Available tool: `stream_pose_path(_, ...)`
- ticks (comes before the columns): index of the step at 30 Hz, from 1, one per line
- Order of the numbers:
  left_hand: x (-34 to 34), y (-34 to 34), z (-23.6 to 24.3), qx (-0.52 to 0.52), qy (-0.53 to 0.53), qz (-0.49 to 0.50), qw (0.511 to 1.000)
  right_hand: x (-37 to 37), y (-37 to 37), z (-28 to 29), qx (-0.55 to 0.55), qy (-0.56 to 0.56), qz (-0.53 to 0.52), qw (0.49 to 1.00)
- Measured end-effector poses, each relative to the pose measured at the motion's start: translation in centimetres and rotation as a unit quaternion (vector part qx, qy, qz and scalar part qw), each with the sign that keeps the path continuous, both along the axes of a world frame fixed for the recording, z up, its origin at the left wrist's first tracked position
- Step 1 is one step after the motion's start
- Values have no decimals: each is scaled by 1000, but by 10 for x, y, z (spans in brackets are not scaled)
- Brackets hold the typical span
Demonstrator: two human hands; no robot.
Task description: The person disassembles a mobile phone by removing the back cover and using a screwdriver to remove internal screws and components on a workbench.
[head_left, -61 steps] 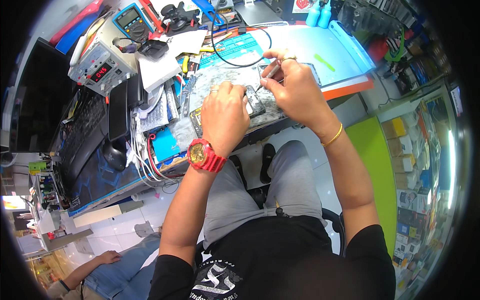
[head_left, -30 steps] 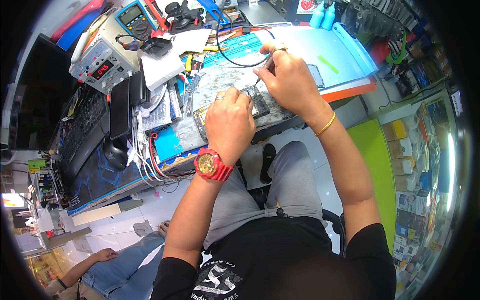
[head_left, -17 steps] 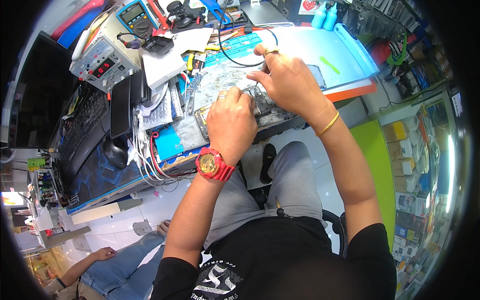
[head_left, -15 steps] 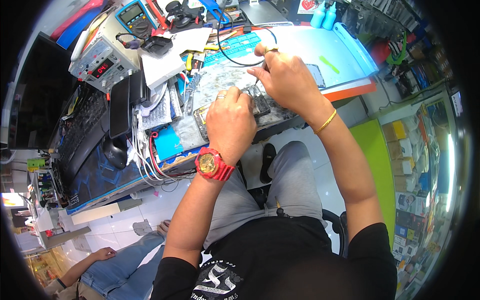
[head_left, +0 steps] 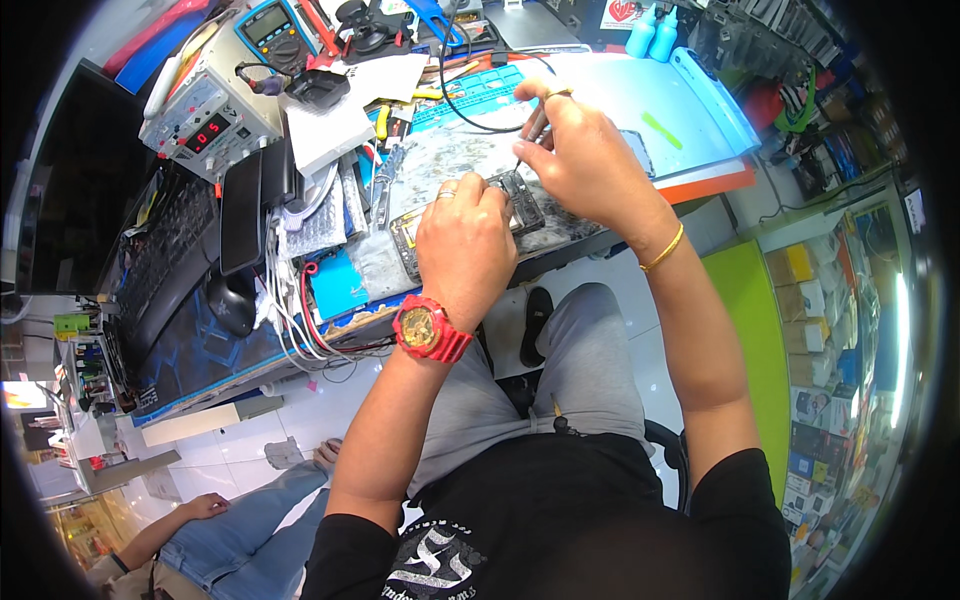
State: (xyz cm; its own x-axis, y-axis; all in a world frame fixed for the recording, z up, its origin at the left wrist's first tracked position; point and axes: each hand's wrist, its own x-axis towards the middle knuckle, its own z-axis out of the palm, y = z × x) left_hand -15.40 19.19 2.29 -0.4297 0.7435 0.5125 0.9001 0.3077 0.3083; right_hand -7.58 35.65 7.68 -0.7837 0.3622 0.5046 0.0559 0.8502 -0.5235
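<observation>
An opened phone (head_left: 526, 207) with its dark inner parts showing lies near the front edge of the work mat. My left hand (head_left: 464, 232) is wrapped over its middle and grips it, hiding much of it. Above the phone's right end, my right hand (head_left: 588, 152) pinches a slim screwdriver (head_left: 539, 126) with a greyish handle. Its thin tip points down at the phone; whether it touches a screw is too small to tell. A worn grey mat (head_left: 440, 158) lies beneath the phone.
Behind the hands are a black cable (head_left: 447, 90), a blue tool tray (head_left: 480, 97) and a light blue mat (head_left: 610, 85). To the left stand a power supply (head_left: 205, 125), a multimeter (head_left: 272, 38), an upright black phone (head_left: 241, 218) and a mouse (head_left: 229, 305). Another person (head_left: 245, 535) sits at lower left.
My right hand has shifted slightly right and toward me, turning so the screwdriver shows more clearly over the phone. My left hand keeps its hold. The power supply's display reading differs.
</observation>
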Motion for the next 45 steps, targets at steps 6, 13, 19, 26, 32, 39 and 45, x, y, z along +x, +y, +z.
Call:
stream_pose_path(6, 1, 1, 0, -1, 0, 5, 1000, -3, 1, -7, 8, 44, 13, 999)
stream_pose_path(13, 1, 0, 0, -8, -2, 9, 1000, -7, 0, -7, 51, 32, -6, 998)
stream_pose_path(19, 0, 1, -1, 1, 7, 5, 1000, -7, 2, -6, 85, 11, -37, 996)
stream_pose_path(26, 0, 1, -1, 6, 0, 5, 1000, -7, -1, -4, 39, 8, 6, 999)
stream_pose_path(32, 0, 2, -2, 5, 2, 3, 1000, -7, 2, -7, 6, 11, 33, 999)
stream_pose_path(39, 0, 1, 0, 7, 3, 3, 1000, -6, -2, -2, 37, 0, 22, 999)
stream_pose_path(45, 0, 1, -1, 2, 1, 6, 1000, -4, -4, 7, 52, -31, -8, 998)
